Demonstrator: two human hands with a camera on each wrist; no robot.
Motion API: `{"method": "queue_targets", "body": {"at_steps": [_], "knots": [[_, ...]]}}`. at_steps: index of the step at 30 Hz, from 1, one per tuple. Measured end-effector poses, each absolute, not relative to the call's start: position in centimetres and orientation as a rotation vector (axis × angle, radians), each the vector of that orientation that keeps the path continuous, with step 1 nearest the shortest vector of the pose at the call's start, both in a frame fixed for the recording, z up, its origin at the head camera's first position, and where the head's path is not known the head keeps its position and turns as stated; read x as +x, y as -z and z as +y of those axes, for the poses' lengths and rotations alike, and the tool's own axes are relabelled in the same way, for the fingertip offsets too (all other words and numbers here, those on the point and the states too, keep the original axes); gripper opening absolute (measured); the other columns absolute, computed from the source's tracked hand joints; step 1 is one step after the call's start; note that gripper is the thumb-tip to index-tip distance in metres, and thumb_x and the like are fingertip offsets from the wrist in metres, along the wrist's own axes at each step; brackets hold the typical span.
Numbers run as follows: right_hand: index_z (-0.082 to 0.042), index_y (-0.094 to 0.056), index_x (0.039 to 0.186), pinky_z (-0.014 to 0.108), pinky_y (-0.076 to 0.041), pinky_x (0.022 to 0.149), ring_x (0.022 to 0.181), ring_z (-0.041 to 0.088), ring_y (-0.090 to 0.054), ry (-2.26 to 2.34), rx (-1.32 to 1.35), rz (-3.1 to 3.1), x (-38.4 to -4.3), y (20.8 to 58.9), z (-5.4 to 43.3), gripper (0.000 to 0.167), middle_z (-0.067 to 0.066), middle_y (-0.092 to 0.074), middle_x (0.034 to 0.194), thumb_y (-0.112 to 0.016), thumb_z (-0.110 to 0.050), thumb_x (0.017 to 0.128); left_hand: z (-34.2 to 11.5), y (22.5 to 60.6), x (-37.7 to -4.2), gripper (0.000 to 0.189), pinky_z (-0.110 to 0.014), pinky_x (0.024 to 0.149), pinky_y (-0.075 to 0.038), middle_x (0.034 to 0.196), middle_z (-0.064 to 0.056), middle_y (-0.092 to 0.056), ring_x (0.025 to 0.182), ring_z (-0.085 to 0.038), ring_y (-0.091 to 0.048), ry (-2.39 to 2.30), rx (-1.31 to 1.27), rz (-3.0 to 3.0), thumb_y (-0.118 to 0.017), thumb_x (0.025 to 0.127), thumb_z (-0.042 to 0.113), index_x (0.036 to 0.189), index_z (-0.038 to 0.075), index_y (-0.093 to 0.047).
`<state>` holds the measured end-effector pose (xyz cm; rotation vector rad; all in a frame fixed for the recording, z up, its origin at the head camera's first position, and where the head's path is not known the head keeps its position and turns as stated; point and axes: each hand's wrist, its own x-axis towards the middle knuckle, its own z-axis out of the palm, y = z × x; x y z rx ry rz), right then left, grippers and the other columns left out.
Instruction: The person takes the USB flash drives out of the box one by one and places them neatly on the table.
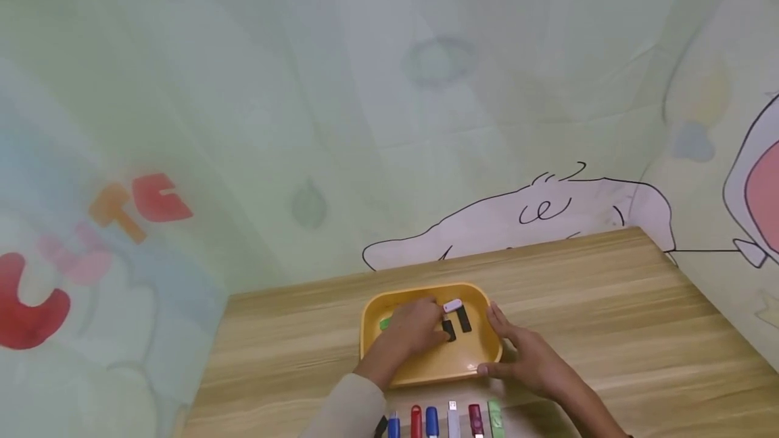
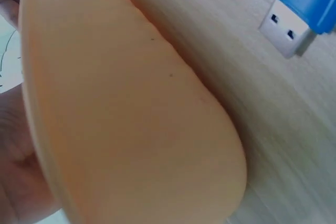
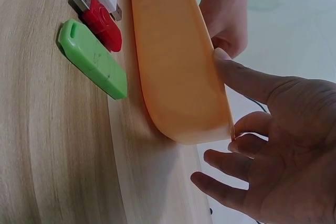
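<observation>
In the head view, my left hand (image 1: pixel 414 327) reaches into a yellow-orange plastic tray (image 1: pixel 420 378), its thumb right at a black USB stick (image 1: pixel 449 331). The fingertips are hidden, so I cannot tell whether they pinch it. Close to that hand lie a white USB stick (image 1: pixel 453 305) and another black stick (image 1: pixel 464 318); a green one (image 1: pixel 385 323) shows behind the wrist. My right hand (image 1: pixel 528 357) grips the tray's right end by the rim. The right wrist view shows its thumb (image 3: pixel 247 77) on the rim, with the lower fingers spread off it.
In front of the tray, several USB sticks stand in a row on the wooden table (image 1: pixel 274 350), among them a red one (image 1: pixel 416 420), a silver one (image 1: pixel 453 422) and a green one (image 1: pixel 496 418). A printed cloth backdrop (image 1: pixel 365 120) rises behind the table.
</observation>
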<state>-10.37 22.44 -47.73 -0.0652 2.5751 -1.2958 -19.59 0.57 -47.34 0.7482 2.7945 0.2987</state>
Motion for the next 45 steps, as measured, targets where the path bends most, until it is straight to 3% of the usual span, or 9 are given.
{"method": "queue_targets", "body": {"at_steps": [14,28,41,45], "knots": [[-0.01,-0.036,0.164,0.068,-0.021,0.123,0.157,0.047,-0.024,1.29,-0.068,2.594,-10.2,47.5,22.2,0.109,0.009,-0.023,0.174,-0.094,-0.039,0.076,0.6,47.9,-20.0,0.032,-0.026,0.079,-0.05,0.097,0.005,-0.062,0.08,-0.01,-0.053,-0.3,0.743,2.755,-0.089,0.087,0.038,0.106,0.015,-0.079],[-0.01,-0.036,0.163,0.066,-0.02,0.124,0.158,0.045,-0.023,1.3,-0.069,2.58,-10.3,47.7,22.4,0.107,0.007,-0.021,0.174,-0.093,-0.039,0.077,1.5,48.1,-20.0,0.038,-0.024,0.073,-0.05,0.101,0.002,-0.063,0.079,-0.011,-0.055,-0.275,0.78,2.739,-0.09,0.085,0.038,0.111,0.013,-0.077],[-0.01,-0.034,0.164,0.067,-0.023,0.123,0.156,0.048,-0.026,1.26,-0.087,2.615,-10.3,47.2,22.0,0.107,0.009,-0.023,0.173,-0.092,-0.038,0.079,0.9,47.7,-20.1,0.04,-0.027,0.079,-0.053,0.102,0.003,-0.061,0.082,-0.01,-0.054,-0.231,0.798,2.724,-0.089,0.086,0.039,0.111,0.013,-0.071],[-0.011,-0.034,0.164,0.066,-0.022,0.123,0.157,0.047,-0.024,1.264,-0.055,2.597,-10.3,47.2,22.0,0.106,0.008,-0.022,0.174,-0.093,-0.035,0.079,0.6,47.3,-19.8,0.043,-0.024,0.075,-0.051,0.1,0.004,-0.062,0.079,-0.01,-0.054,-0.233,0.803,2.727,-0.09,0.085,0.04,0.113,0.013,-0.071]]}}
